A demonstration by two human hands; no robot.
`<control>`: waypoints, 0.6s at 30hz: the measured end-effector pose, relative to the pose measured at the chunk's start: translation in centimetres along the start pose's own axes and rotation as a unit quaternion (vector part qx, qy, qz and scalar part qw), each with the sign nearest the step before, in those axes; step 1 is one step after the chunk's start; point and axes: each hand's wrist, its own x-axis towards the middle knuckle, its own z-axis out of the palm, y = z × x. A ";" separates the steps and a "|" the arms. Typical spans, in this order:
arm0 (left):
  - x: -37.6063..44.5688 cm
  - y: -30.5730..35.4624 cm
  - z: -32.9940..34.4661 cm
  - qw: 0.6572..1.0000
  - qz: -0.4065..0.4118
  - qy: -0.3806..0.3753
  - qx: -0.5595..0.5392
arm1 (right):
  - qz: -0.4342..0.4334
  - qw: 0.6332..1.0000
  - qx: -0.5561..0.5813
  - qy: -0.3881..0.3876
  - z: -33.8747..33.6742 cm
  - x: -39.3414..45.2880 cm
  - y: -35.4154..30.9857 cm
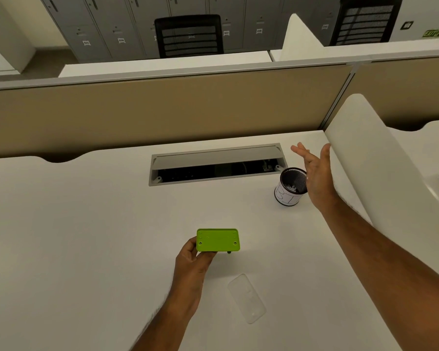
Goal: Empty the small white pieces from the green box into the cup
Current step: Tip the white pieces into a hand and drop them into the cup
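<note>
So the left hand sits low in the middle of the frame and it's gripping the green box by its left end, fingers wrapped under and thumb on the side. The box is up off the white counter, with what looks like its flat underside facing the camera, small holes near the corners, so can't see inside it at all.

The right hand is over on the right side of the frame, spread wide, palm facing left, fingers fanned out and holding nothing. It's just beside the cup, on the cup's right, can't tell if it's actually touching the rim or not.

The cup is a dark mesh thing with a white paper wrap around the outside, standing upright on the counter, right of center. There are some small white pieces at the bottom of it.

Near the bottom of the frame, just right of the left forearm, a clear lid lies flat on the counter, pretty hard to make out against the white.

Above the box, a grey cable tray is set into the counter with its flap up. A tan divider runs across behind it, and a white side panel stands at the right.
</note>
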 end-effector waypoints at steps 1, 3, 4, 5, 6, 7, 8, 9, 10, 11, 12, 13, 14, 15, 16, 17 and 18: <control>0.0 0.0 0.0 1.000 0.001 -0.001 0.001 | -0.002 1.000 -0.005 -0.006 0.1 0.0 -0.1; -0.1 0.1 0.1 1.000 0.004 -0.003 0.007 | -0.002 1.000 -0.013 -0.018 0.1 0.0 -0.3; -0.1 0.2 0.1 1.000 0.005 -0.005 0.010 | -0.001 1.000 -0.012 -0.025 0.1 0.0 -0.4; -0.1 0.3 0.2 1.000 0.006 -0.006 0.010 | 0.001 1.000 -0.008 -0.030 0.1 0.0 -0.5; -0.1 0.3 0.3 1.000 0.006 -0.007 0.009 | 0.002 0.999 -0.001 -0.034 0.1 0.0 -0.6; -0.1 0.4 0.3 1.000 0.006 -0.005 0.008 | 0.001 0.999 0.010 -0.034 0.1 0.0 -0.6; -0.1 0.5 0.4 1.000 0.005 -0.004 0.006 | -0.004 0.999 0.021 -0.032 0.1 0.0 -0.5; -0.1 0.5 0.4 1.000 0.005 -0.004 0.005 | -0.012 0.999 0.030 -0.029 0.1 0.1 -0.4; -0.1 0.5 0.4 1.000 0.004 -0.004 0.005 | -0.017 0.999 0.033 -0.026 0.0 0.2 -0.3; -0.1 0.4 0.4 1.000 0.004 -0.004 0.005 | -0.016 0.999 0.033 -0.025 -0.1 0.2 -0.2; -0.2 0.4 0.3 1.000 0.004 -0.002 0.006 | -0.010 0.999 0.030 -0.026 -0.1 0.2 -0.2; -0.2 0.4 0.3 1.000 0.004 0.000 0.008 | -0.003 0.999 0.029 -0.025 -0.2 0.2 -0.2; -0.2 0.3 0.3 1.000 0.003 0.001 0.009 | -0.002 0.999 0.029 -0.022 -0.2 0.2 -0.2; -0.2 0.3 0.2 1.000 0.002 0.001 0.009 | -0.007 0.999 0.029 -0.018 -0.3 0.2 -0.2; -0.2 0.3 0.2 1.000 0.002 0.001 0.009 | -0.014 0.999 0.030 -0.013 -0.3 0.2 -0.1; -0.2 0.2 0.2 1.000 0.002 0.001 0.009 | -0.024 0.999 0.033 -0.006 -0.2 0.2 -0.1; -0.3 0.3 0.2 1.000 0.001 0.002 0.008 | -0.034 0.999 0.039 0.005 -0.1 0.2 -0.1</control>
